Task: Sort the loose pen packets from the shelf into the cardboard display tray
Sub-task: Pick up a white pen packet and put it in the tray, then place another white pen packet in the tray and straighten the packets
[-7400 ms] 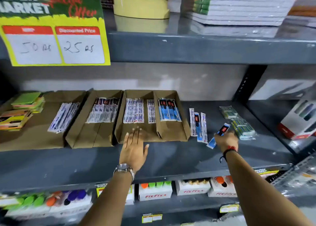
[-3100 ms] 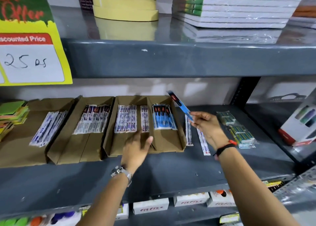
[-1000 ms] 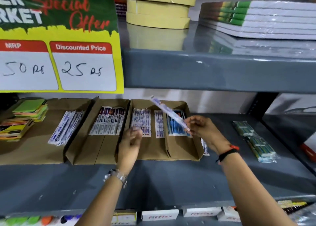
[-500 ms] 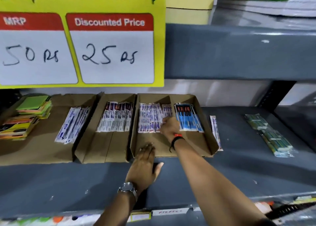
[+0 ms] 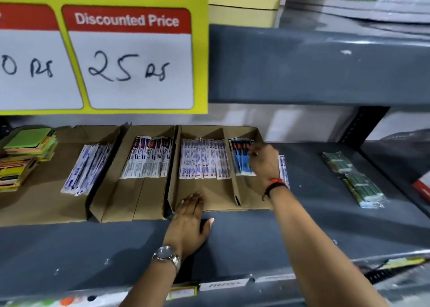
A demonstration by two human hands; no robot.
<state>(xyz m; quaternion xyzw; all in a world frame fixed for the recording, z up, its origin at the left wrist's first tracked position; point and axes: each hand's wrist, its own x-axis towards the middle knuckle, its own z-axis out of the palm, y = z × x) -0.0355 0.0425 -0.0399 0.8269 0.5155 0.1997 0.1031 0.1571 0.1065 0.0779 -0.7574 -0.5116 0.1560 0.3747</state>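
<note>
The cardboard display tray (image 5: 210, 198) lies on the grey shelf, split by dividers. White pen packets (image 5: 202, 159) fill its left and middle slots, blue pen packets (image 5: 240, 159) its right slot. My right hand (image 5: 264, 165) hovers over the right slot, bent fingertips on the tops of the blue packets; whether they pinch one is hidden. A loose white packet (image 5: 283, 167) lies on the shelf just right of the tray, partly behind my wrist. My left hand (image 5: 188, 218) rests flat on the tray's front edge, fingers spread.
Two more cardboard trays (image 5: 144, 197) with packets stand to the left, then a pile of sticky notes (image 5: 25, 153). Green wrapped packs (image 5: 353, 178) lie at the far right. A yellow price sign (image 5: 130, 58) hangs from the upper shelf.
My right hand put the white packet into the middle slot and has shifted right onto the blue packets. My left hand stays at the tray's front edge.
</note>
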